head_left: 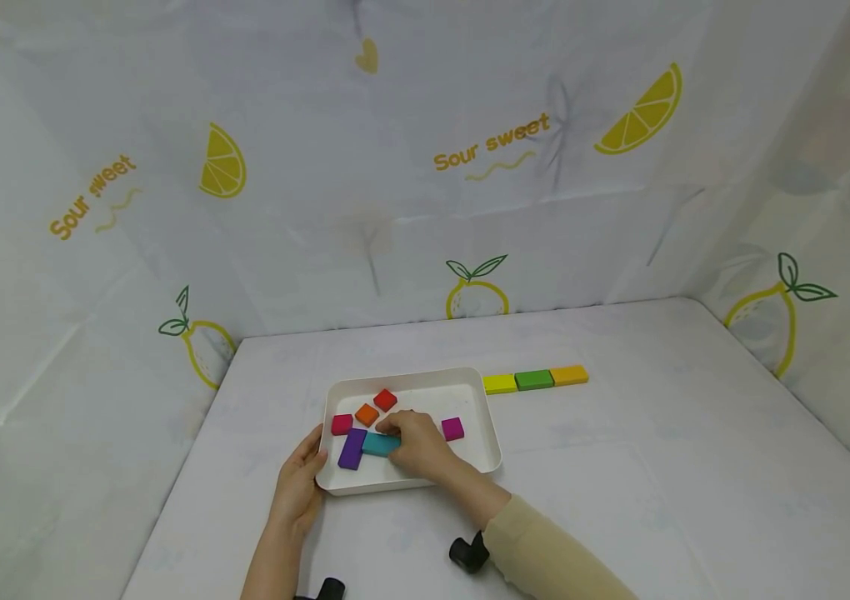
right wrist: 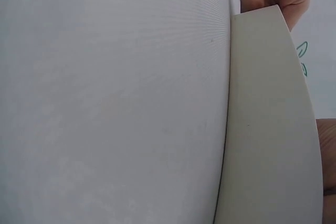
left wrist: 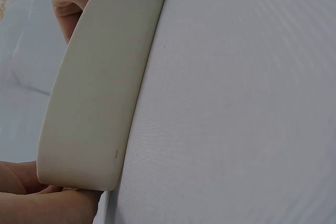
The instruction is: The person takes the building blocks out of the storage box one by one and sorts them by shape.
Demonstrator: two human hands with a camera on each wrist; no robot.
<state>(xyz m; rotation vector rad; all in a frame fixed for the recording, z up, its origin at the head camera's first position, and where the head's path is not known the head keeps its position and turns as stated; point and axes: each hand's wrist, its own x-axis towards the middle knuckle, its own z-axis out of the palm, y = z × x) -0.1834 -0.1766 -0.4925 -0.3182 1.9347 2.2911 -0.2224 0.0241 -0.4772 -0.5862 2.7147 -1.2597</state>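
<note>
A shallow white tray lies on the table with small coloured blocks in it. At its left end my left hand holds the side wall, the thumb close to the rim. My right hand reaches over the front wall and pinches a teal block, whose right end the hand hides. Against the teal block's left end lies a purple block, set at a slant. Behind these are a pinkish-red block, an orange block and a red block. A magenta block sits right of my right hand.
Beyond the tray's right rear side, a yellow block, a green block and an amber block form a row on the white table. A lemon-printed white sheet hangs behind and along the sides.
</note>
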